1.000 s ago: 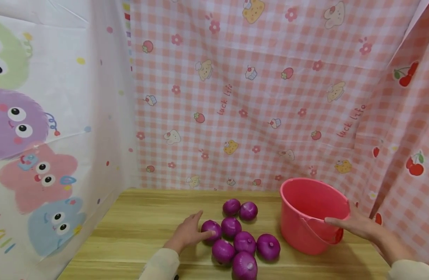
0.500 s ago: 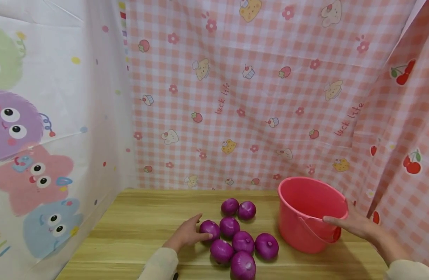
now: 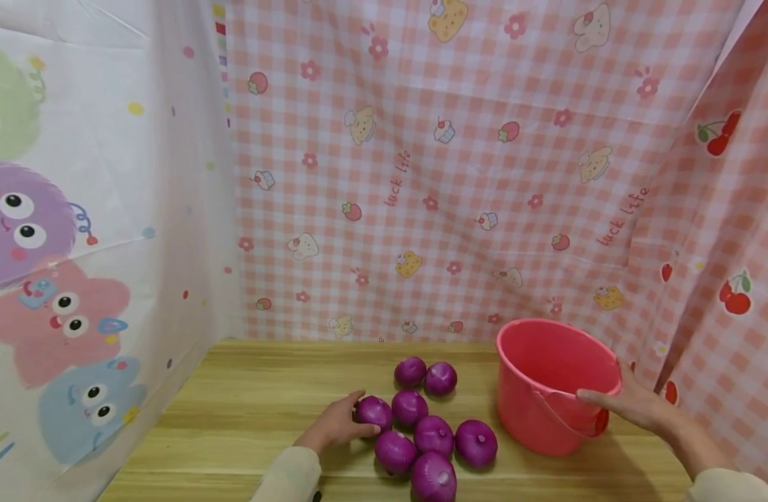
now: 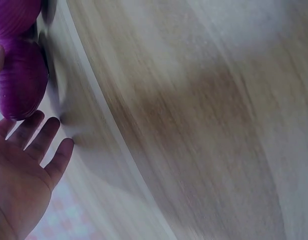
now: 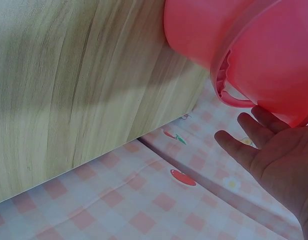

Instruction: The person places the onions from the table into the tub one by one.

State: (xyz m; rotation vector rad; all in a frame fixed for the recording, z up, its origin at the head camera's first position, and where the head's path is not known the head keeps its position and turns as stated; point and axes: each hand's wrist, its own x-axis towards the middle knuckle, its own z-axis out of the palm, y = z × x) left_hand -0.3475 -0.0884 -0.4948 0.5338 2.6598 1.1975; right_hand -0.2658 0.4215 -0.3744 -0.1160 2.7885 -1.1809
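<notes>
Several purple onions lie in a loose cluster on the wooden table. My left hand [image 3: 339, 422] is at the leftmost onion [image 3: 374, 414], thumb on its near side and index finger at its far side. In the left wrist view that onion [image 4: 20, 80] sits between thumb and index finger, while the other fingers [image 4: 58, 159] spread out beside it. A pink bucket [image 3: 541, 418] stands upright at the right. My right hand [image 3: 635, 401] rests against its right side, thumb by the rim, and the right wrist view shows fairly straight fingers [image 5: 244, 147] by the wall.
The bucket's handle [image 5: 234, 37] hangs down its outer side. Other onions, such as one near the bucket [image 3: 476, 443] and one at the front [image 3: 434, 477], crowd the middle. Checked cloth [image 3: 371, 174] hangs behind and right, a white cartoon sheet [image 3: 171, 209] at left.
My left index finger and thumb have drawn in around the leftmost onion. The right hand stays against the bucket. The head view has shifted slightly; onions and bucket keep their places.
</notes>
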